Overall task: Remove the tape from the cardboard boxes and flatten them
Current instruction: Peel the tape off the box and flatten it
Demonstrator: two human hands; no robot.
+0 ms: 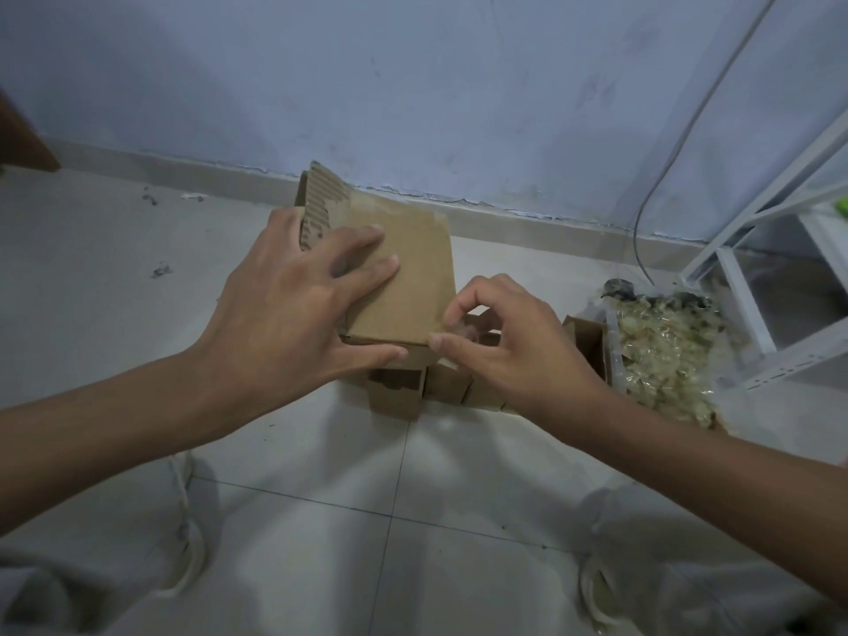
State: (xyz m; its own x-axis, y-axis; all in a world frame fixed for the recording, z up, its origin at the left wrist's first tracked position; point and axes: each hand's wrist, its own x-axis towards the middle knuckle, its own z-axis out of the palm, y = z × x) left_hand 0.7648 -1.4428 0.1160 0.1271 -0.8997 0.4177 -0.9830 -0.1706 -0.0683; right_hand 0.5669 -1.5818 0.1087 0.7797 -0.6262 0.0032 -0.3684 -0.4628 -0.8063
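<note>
The left hand (293,300) lies flat on the top face of a cardboard box (404,286), fingers straight and spread, the thumb stretched along the box's near edge. The palm presses down on the left part of the panel, and the fingertips reach toward its middle. The right hand (509,342) is curled at the box's near right corner, with thumb and forefinger pinched together on a small clear scrap that looks like tape (459,330); the scrap is blurred, so how much of it has lifted cannot be told. The other fingers of that hand are bent and tucked under.

The box stands on the tiled floor (321,498) near the wall (413,84). Its far left flap (316,204) is torn, showing the ribbed inner layer. Below and in front of it sit more small boxes (399,392), touching one another in a row.

To the right, just beside the boxes, a clear tub (665,360) holds a heap of crumpled used tape. Behind the tub stands a white metal rack (757,250), and a thin cable (679,144) hangs down the wall beside it. The person's knees in pale trousers (92,566) frame the bottom of the view.
</note>
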